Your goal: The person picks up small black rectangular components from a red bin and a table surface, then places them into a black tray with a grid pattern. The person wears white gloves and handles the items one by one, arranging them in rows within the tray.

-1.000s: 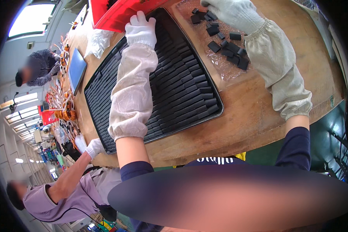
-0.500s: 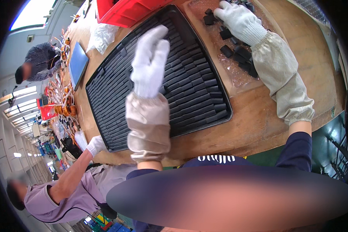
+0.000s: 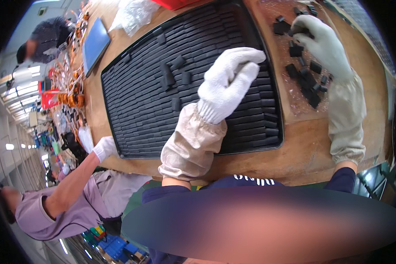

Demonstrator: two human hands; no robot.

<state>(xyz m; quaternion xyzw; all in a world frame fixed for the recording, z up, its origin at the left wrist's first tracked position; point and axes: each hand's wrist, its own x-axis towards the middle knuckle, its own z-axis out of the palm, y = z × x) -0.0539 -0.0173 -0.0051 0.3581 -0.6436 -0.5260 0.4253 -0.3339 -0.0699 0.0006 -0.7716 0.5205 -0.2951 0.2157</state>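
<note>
A large black tray (image 3: 282,132) lies on the wooden table, packed with rows of small black blocks (image 3: 163,127). Several loose blocks (image 3: 167,75) rest on top of the rows. My left hand (image 3: 229,83), in a white glove, hovers over the tray's right half; its fingers curve to the right with the thumb apart, and nothing shows in it. Beyond the tray's right edge, my gloved right hand (image 3: 323,44) pinches a dark block (image 3: 301,31) between thumb and fingers, partly hidden by the glove. Below that hand, more black blocks (image 3: 308,79) are scattered on clear bubble wrap (image 3: 295,103).
At the left, a co-worker's gloved hand (image 3: 104,148) touches the tray's near left corner. A blue panel (image 3: 96,44), a clear plastic bag (image 3: 134,15) and a red bin (image 3: 174,3) lie farther back. Another person (image 3: 50,37) stands by wired coils (image 3: 75,99).
My left hand has moved right across the tray, its fingers now more curved. My right hand has lifted from the block pile with a block pinched. The view has shifted.
</note>
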